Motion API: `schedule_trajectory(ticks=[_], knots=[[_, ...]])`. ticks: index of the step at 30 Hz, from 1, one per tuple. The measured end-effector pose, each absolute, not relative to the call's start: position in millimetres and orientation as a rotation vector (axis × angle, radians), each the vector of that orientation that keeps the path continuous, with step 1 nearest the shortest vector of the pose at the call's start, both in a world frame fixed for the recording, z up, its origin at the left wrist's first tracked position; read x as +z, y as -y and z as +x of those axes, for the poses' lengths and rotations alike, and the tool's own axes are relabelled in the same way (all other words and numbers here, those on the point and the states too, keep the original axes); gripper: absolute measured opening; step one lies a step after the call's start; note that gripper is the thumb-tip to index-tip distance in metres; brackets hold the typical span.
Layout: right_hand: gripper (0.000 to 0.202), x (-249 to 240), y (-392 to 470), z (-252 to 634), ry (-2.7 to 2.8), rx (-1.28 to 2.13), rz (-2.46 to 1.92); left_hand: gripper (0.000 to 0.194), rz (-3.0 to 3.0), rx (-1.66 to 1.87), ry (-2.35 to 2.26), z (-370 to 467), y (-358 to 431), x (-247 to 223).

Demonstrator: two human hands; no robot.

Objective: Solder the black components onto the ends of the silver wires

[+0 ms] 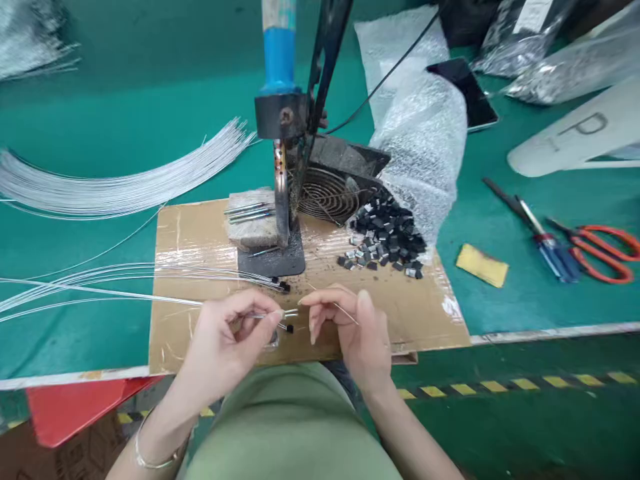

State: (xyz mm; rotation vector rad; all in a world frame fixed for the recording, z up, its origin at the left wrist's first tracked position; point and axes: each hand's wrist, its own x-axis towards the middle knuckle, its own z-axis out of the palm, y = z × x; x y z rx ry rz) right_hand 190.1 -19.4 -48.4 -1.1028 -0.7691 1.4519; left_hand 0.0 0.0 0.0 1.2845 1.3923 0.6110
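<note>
Hands meet low over a cardboard sheet (200, 233) on the green bench. My left hand (227, 340) is closed in a pinch on the end of a thin wire (150, 298) that trails off to the left; a small black part (289, 328) sits just beside its fingertips. My right hand (350, 327) is curled, thumb and forefinger pinching a fine metal strand (346, 313) close to the wire's tip. Behind them stand a soldering iron (279, 100) in its holder, a small fan (327, 193) and a pile of black components (387, 237). I judge that bracing both wrists and keeping the two ends level would help the join line up cleanly.
</note>
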Motion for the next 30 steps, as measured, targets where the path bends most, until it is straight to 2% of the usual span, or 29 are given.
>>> schedule_trajectory(ticks=[6,9,20,30], knots=[[0.03,-42.6,18.9,194.0,0.96,1.338,-1.183,0.017,1.26,0.659,-1.42,-1.3,-1.3,3.3],[0.021,-41.5,18.0,190.8,1.021,1.345,-1.17,0.017,1.243,0.67,-1.428,-1.6,-1.8,3.3],[0.01,-39.8,17.3,176.4,0.667,1.649,-0.98,0.015,1.174,0.736,-1.46,6.8,-2.9,4.6],[0.004,-45.0,17.5,172.4,0.543,1.708,-0.986,0.014,1.273,0.765,-1.487,6.8,2.5,-1.3]])
